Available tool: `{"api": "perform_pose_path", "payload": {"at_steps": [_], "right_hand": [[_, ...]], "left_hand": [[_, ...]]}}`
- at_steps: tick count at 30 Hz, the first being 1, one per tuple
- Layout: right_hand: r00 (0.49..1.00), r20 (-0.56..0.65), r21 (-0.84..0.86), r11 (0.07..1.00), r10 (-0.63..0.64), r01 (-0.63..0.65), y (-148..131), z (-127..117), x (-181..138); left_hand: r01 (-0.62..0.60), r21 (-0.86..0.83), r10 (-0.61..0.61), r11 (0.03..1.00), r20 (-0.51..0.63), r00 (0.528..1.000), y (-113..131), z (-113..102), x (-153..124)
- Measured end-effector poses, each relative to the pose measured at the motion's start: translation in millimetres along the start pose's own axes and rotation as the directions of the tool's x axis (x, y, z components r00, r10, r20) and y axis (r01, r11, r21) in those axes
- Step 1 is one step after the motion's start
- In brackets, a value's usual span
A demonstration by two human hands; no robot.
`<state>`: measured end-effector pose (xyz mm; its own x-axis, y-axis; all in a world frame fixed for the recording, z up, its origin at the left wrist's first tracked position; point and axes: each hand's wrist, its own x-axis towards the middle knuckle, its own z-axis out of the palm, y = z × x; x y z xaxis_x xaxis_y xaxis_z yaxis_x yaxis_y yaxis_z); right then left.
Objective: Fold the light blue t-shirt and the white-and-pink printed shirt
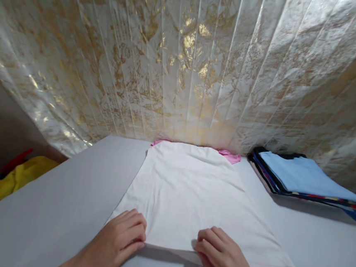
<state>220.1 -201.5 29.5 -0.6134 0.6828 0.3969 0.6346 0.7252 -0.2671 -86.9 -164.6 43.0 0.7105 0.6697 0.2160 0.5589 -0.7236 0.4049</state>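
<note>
A white shirt (188, 192) with pink parts (230, 156) showing at its far end lies spread on the white table. My left hand (122, 236) is closed on the near hem at the left, thumb below and fingers above. Farther right along the same edge, my right hand (222, 253) pinches the hem too. Between the hands the edge is raised slightly off the table, with a shadow under it. The right corner of the hem lies flat beyond my right hand.
A stack of folded clothes (311, 176), light blue on top, sits at the table's right. Yellow cloth (27, 174) and something red lie beyond the left table edge (20, 192). A shiny gold-and-silver patterned sheet (184, 59) covers the wall behind.
</note>
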Motion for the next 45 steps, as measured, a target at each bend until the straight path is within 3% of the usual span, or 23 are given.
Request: {"api": "perform_pose_path", "payload": {"at_steps": [12, 20, 24, 28, 31, 35, 40, 45], "right_hand": [[0.988, -0.034, 0.077, 0.985, -0.153, 0.155, 3, 5, -10], [0.956, -0.159, 0.031, 0.967, -0.245, 0.253, 1, 0, -12], [0.944, -0.108, -0.016, 0.949, -0.313, 0.313, 3, 12, -20], [0.943, -0.012, -0.024, 0.943, -0.333, 0.333, 2, 10, -20], [0.974, 0.076, 0.01, 0.977, -0.213, 0.213, 7, 0, -9], [0.99, 0.052, -0.094, 0.987, 0.134, -0.129, 47, 1, 6], [0.885, 0.022, -0.369, 0.826, 0.466, -0.426, 134, 22, 16], [0.828, -0.004, -0.392, 0.761, 0.56, -0.517, 208, 15, 41]], "left_hand": [[-0.044, -0.016, 0.045, 0.999, 0.1, 0.994, 3, -2, -13], [-0.02, -0.003, 0.02, 1.0, 0.118, 0.993, 17, -19, -26], [-0.041, -0.02, 0.044, 0.999, 0.178, 0.983, 22, -19, -30], [-0.001, -0.071, 0.008, 0.997, 0.108, 0.994, 6, -20, -25], [0.093, -0.014, -0.093, 0.996, 0.007, 0.996, -28, -23, -7], [0.19, 0.154, -0.187, 0.97, -0.036, 0.982, -85, -17, 36], [0.221, 0.281, -0.232, 0.934, 0.007, 0.973, -134, 10, 103], [0.254, 0.282, -0.256, 0.925, -0.031, 0.966, -171, 19, 163]]}}
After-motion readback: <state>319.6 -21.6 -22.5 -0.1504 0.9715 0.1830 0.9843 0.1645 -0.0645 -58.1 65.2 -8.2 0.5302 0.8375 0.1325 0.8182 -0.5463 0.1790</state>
